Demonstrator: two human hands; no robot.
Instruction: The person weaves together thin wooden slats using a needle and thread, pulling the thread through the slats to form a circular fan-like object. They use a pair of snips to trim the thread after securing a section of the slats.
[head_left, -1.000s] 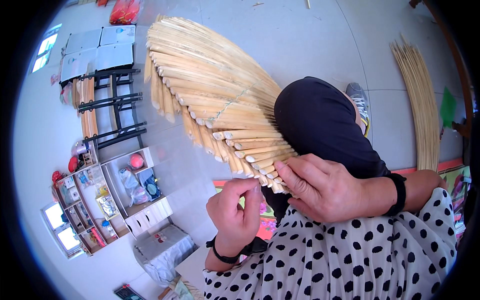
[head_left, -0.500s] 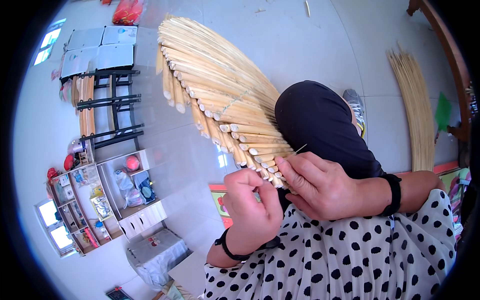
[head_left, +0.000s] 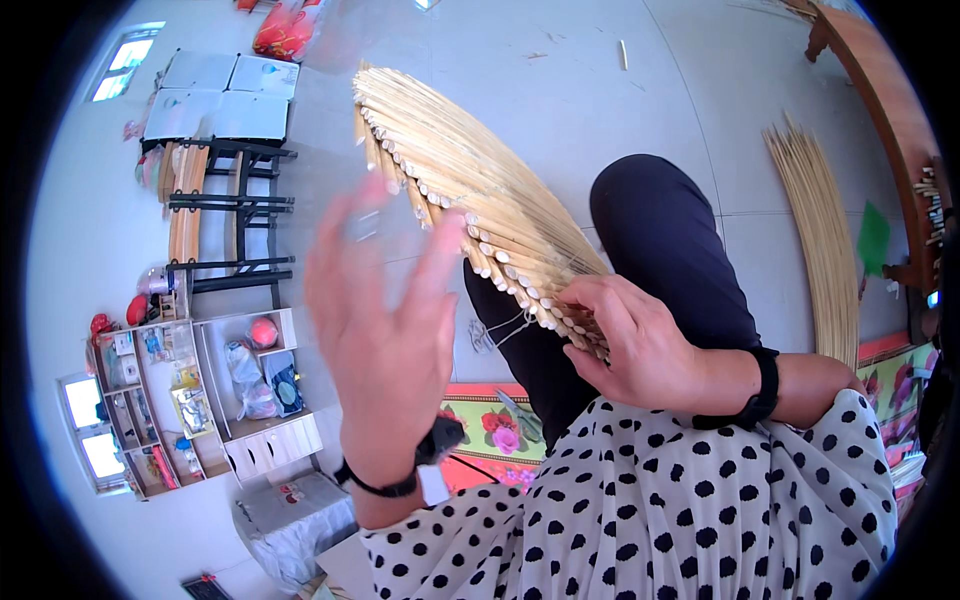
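A fan-shaped row of pale, peeled stalks (head_left: 470,170) lies slanted over my lap, its cut ends toward the lower left. Thread or wire binds the stalks together. My right hand (head_left: 635,335) is closed around the near end of this bundle, thumb below and fingers on top. Blurred by motion, my left hand (head_left: 385,310) is raised beside the cut ends with its fingers spread, and nothing shows in it. It may be touching the stalks or just in front of them; I cannot tell. A thin loop of wire (head_left: 497,335) hangs under the cut ends.
More loose stalks (head_left: 815,235) lie on the tiled floor at the right, near a wooden bench (head_left: 885,110) and a green piece (head_left: 873,238). Scissors (head_left: 518,415) rest on a floral mat (head_left: 465,410) below my knees. Shelves (head_left: 160,420) stand at the left.
My left hand has left the near end of the bundle, moved up and left, and opened. My right hand stays on the near end. The bundle is tilted more steeply, showing the wire loop.
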